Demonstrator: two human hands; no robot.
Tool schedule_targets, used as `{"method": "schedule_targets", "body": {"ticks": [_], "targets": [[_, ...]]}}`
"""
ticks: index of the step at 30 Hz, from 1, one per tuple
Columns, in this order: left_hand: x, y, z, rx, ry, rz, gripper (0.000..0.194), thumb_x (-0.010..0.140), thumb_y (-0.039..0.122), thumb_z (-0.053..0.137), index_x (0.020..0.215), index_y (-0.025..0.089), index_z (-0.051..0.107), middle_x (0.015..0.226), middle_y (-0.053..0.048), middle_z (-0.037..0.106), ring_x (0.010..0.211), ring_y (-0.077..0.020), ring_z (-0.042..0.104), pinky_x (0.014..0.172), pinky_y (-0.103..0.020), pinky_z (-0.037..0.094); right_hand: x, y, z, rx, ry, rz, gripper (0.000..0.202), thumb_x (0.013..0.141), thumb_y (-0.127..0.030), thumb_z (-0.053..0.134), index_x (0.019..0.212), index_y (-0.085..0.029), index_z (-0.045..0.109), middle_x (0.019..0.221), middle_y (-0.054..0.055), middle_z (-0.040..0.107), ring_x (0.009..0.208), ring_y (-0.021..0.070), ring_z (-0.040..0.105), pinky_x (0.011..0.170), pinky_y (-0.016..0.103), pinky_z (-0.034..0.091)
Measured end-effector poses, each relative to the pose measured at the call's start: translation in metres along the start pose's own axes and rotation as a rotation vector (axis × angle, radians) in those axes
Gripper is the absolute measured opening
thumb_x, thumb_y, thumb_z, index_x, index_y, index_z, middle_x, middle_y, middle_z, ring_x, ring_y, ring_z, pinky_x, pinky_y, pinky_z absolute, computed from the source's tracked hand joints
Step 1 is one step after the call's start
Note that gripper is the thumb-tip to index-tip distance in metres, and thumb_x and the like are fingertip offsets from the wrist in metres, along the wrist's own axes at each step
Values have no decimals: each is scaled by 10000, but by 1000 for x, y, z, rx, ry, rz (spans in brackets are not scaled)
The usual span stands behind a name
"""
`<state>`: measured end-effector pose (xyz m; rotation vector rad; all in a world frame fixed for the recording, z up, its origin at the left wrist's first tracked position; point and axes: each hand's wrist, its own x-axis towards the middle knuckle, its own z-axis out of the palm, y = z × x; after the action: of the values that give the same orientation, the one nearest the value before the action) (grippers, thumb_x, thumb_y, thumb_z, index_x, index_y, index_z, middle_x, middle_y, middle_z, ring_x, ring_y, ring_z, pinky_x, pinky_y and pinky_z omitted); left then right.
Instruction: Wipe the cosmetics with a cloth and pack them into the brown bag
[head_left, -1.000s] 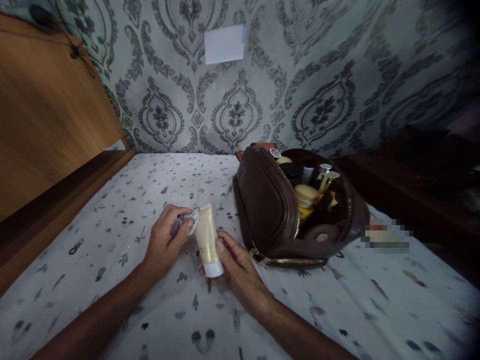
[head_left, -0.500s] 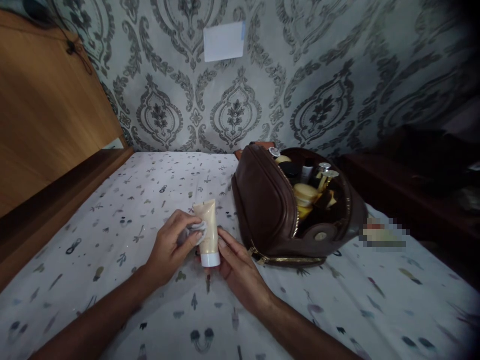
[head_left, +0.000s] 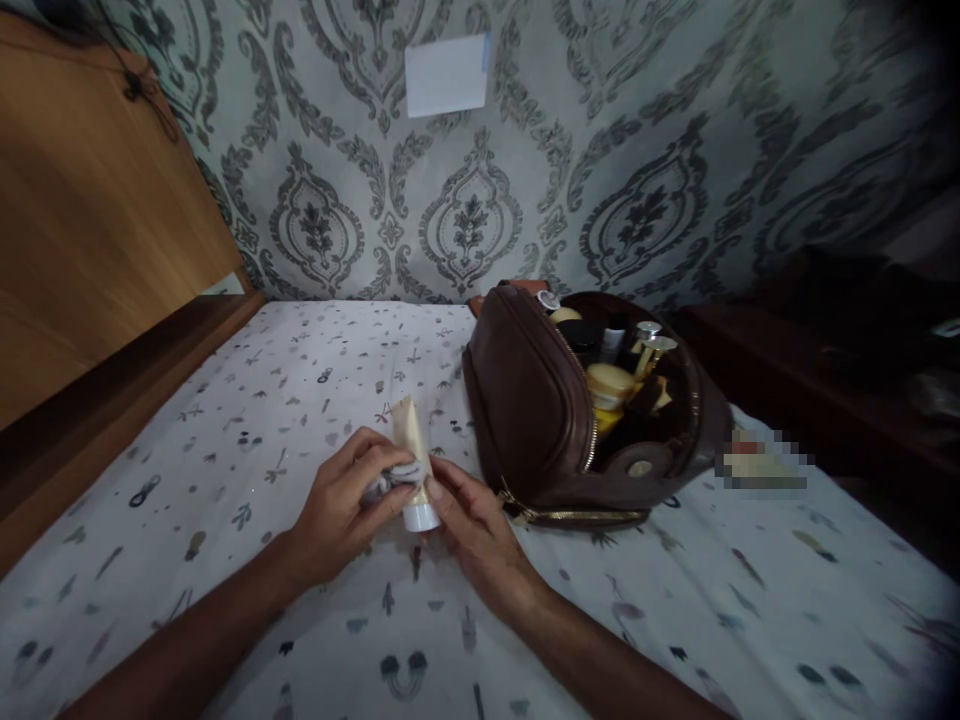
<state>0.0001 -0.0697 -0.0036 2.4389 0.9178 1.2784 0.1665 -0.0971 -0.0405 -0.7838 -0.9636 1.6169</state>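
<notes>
A cream-coloured squeeze tube (head_left: 409, 430) with a white cap (head_left: 421, 516) stands cap down between my hands, tilted a little. My right hand (head_left: 476, 525) grips it along its right side. Bunched in my left hand (head_left: 349, 500) is a grey-white cloth (head_left: 394, 478), pressed against the tube's front left. The cloth and fingers hide the middle of the tube. To the right of my hands sits a brown toiletry bag (head_left: 521, 400), unzipped, with jars and bottles inside, among them a yellow jar (head_left: 609, 385).
Under everything lies a white patterned sheet (head_left: 300, 620). A wooden panel (head_left: 105, 210) rises at the left. Behind is a patterned wall (head_left: 465, 220) with a white card (head_left: 447, 76) on it. A blurred-out item (head_left: 765, 462) lies right of the bag.
The tube has turned and shows a narrower side. My left hand with the cloth has moved slightly right across it. The bag stays in place.
</notes>
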Motion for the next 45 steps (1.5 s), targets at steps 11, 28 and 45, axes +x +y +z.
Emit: {"method": "schedule_targets", "body": {"ticks": [11,28,45], "targets": [[6,-2,-10,81,147,-102,174,914,189,586,1080,240,592,916,-5,607,841,-147,586,738,-277,474,-5,-7,2,-10,-78,62,534,767,-421,775,1235,-232,600,964,36,647,859,159,596,732,260,474],[6,0,-7,97,130,13,175,898,122,605,1050,209,598,901,-24,596,844,-145,587,721,-273,496,-1,-2,4,222,-14,65,458,769,-489,762,1160,-262,682,1002,38,681,808,166,622,643,269,516],[3,2,-3,51,19,103,182,884,110,618,1044,196,620,907,-38,595,805,-135,611,680,-248,511,4,-6,2,283,12,44,359,727,-385,831,1019,-215,709,867,1,655,704,87,553,614,185,475]]}}
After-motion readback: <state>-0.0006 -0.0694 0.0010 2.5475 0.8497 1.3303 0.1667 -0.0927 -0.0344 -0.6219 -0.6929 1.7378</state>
